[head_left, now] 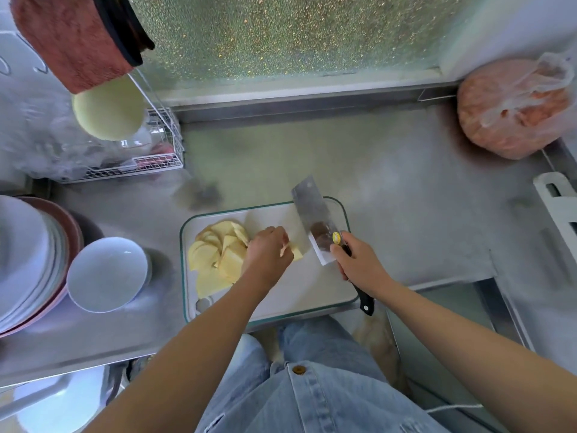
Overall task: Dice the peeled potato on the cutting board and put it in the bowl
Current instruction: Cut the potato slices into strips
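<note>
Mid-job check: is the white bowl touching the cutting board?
Apart. The head view shows a strip of bare steel counter between the right rim of the bowl and the left edge of the cutting board.

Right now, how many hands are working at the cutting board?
2. The left hand holds a potato piece at the middle of the cutting board; the right hand grips the cleaver over its right side. None appears hidden.

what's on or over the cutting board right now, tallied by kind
hands: 2, left hand and right hand
cleaver: 1
pile of potato slices: 1
uncut potato piece: 1
total: 5
</note>
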A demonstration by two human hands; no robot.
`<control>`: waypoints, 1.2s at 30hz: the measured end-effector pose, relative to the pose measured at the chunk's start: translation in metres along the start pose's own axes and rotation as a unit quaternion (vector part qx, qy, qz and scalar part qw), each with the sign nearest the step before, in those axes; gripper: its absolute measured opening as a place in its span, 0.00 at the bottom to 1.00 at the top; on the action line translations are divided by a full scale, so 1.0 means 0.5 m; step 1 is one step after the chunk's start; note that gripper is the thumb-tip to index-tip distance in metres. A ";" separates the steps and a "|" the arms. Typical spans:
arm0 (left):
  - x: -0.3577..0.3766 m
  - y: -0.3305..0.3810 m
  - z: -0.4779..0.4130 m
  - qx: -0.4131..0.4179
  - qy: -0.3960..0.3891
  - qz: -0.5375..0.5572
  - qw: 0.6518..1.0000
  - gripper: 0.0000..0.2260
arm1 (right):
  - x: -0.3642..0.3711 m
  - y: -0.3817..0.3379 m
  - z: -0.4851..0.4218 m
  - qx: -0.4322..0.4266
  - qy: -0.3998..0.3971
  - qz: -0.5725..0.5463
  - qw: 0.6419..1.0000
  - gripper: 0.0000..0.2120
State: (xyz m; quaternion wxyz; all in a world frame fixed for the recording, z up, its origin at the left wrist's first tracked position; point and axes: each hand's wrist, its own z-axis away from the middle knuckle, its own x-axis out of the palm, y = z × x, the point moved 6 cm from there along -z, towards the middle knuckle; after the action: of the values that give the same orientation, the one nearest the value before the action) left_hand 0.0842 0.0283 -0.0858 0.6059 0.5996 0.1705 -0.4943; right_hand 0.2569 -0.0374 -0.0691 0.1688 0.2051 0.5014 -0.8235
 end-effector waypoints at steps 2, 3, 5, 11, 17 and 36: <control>-0.004 -0.008 0.002 -0.009 0.001 0.013 1.000 0.06 | -0.001 -0.003 0.002 -0.004 -0.006 -0.005 1.000 0.10; -0.007 -0.011 0.004 -0.019 0.006 0.023 1.000 0.06 | -0.002 -0.003 0.001 -0.004 -0.008 -0.007 1.000 0.10; -0.013 -0.016 0.006 -0.047 0.016 0.055 0.997 0.05 | -0.004 -0.002 0.000 -0.003 -0.009 -0.009 1.000 0.10; -0.017 -0.035 -0.013 -0.072 -0.060 0.108 0.990 0.01 | -0.018 0.011 -0.011 0.028 0.012 -0.049 0.998 0.09; -0.002 -0.022 -0.027 -0.038 -0.104 0.039 0.993 0.08 | -0.024 0.024 -0.013 0.030 0.010 -0.039 0.999 0.10; 0.022 0.008 -0.020 -0.064 -0.095 -0.096 0.989 0.18 | -0.017 0.020 -0.011 0.020 -0.004 -0.043 0.999 0.10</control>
State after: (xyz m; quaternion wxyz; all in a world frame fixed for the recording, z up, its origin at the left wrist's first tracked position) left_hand 0.0965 0.0322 -0.0944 0.6065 0.4909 0.2003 -0.5925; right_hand 0.2701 -0.0362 -0.0746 0.1310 0.1837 0.4923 -0.8406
